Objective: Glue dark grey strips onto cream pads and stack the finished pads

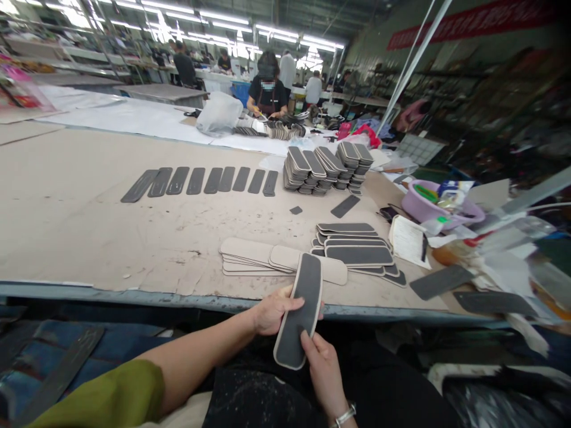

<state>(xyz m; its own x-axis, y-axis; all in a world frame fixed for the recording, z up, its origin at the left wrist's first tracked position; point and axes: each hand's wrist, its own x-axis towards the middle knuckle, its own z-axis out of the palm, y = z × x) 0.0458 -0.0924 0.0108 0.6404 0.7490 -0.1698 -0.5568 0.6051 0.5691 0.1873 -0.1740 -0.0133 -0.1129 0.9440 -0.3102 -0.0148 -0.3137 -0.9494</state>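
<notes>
A purple basin (pixel 413 208) stands at the right of the table (pixel 80 226), white paper (pixel 407 241) near it. Farther back, a translucent plastic bag (pixel 218 116) lies near a dark-clad co-worker (pixel 279 92); strip lights (pixel 225 18) run overhead, and a red banner (pixel 464 25) hangs at upper right.

Both hands (pixel 323 359) hold pale-edged gry panel (pixel 297 321) nr front of tbl (pixel 89 226).

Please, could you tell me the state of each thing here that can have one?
Strip: held, dark face showing
Left hand: closed on strip
Right hand: closed on strip, nearer its lower end
Pale strips: flat, overlapping
Dark row: laid flat
Stacks: piled up
Basin: upright, holding items
Lights: lit
</notes>
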